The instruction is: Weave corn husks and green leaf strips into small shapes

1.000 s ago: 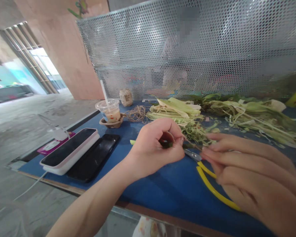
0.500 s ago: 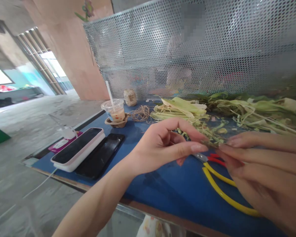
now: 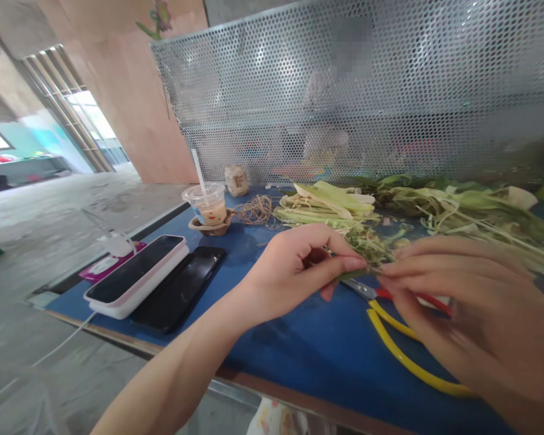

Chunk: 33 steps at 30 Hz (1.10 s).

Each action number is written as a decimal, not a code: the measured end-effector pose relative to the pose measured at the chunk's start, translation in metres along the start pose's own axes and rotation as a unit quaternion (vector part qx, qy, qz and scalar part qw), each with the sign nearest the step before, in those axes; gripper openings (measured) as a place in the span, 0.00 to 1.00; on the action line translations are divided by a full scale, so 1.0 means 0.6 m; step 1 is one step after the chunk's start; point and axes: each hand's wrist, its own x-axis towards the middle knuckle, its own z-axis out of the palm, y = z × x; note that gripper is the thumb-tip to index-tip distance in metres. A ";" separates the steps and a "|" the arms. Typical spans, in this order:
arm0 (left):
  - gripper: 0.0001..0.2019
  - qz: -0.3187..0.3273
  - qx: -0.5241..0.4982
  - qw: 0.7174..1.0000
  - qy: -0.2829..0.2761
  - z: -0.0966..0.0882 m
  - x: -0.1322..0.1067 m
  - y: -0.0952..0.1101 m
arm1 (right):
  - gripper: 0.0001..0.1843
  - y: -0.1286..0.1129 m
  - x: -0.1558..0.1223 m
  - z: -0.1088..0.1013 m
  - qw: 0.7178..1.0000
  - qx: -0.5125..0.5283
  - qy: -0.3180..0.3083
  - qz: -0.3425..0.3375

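Left hand point(image 3: 294, 275) pinching thin green plant strip point(image 3: 351, 275) between thumb and index, above blue tabletop point(image 3: 294, 362), in front of husk pile point(image 3: 326, 202). Right hand point(image 3: 471, 302) blurred at strip's far end, over yellow-handled scissors point(image 3: 403, 356); can't tell if it's gripping.

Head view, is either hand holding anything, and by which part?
The left hand pinches a thin green strip by the part nearest the right hand. The right hand is close to that spot, but blur hides whether it grips too.
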 end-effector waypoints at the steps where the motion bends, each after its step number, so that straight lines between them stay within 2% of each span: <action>1: 0.07 0.002 0.018 1.000 0.004 0.000 0.000 -0.001 | 0.04 0.000 0.002 0.002 1.000 0.005 -0.005 0.019; 5: 0.09 0.032 0.133 0.990 0.024 0.000 0.002 -0.004 | 0.05 0.003 -0.002 0.009 0.992 0.070 -0.014 0.104; 8: 0.08 0.060 0.205 0.977 0.023 -0.002 0.004 -0.005 | 0.06 0.003 -0.005 0.011 0.989 0.085 -0.013 0.121; 10: 0.07 0.071 0.228 0.971 0.023 -0.004 0.005 -0.004 | 0.07 0.005 -0.005 0.012 0.991 0.057 -0.012 0.117; 13: 0.07 0.071 0.236 0.969 0.024 -0.005 0.005 -0.002 | 0.15 0.010 -0.002 0.012 0.993 0.002 -0.023 0.112; 17: 0.08 0.043 0.235 0.971 0.025 -0.004 0.004 0.002 | 0.04 0.021 -0.002 0.012 0.995 -0.001 -0.059 0.078; 21: 0.07 0.040 0.225 0.973 0.008 -0.004 0.002 0.006 | 0.07 0.027 -0.001 0.011 0.997 0.021 -0.063 0.026; 27: 0.06 0.065 0.225 0.972 -0.015 -0.005 0.001 0.011 | 0.05 0.030 0.001 0.009 0.993 0.050 -0.105 0.000; 33: 0.04 0.059 0.219 0.974 -0.021 -0.004 0.000 0.012 | 0.04 0.029 0.003 0.006 0.994 0.055 -0.092 -0.024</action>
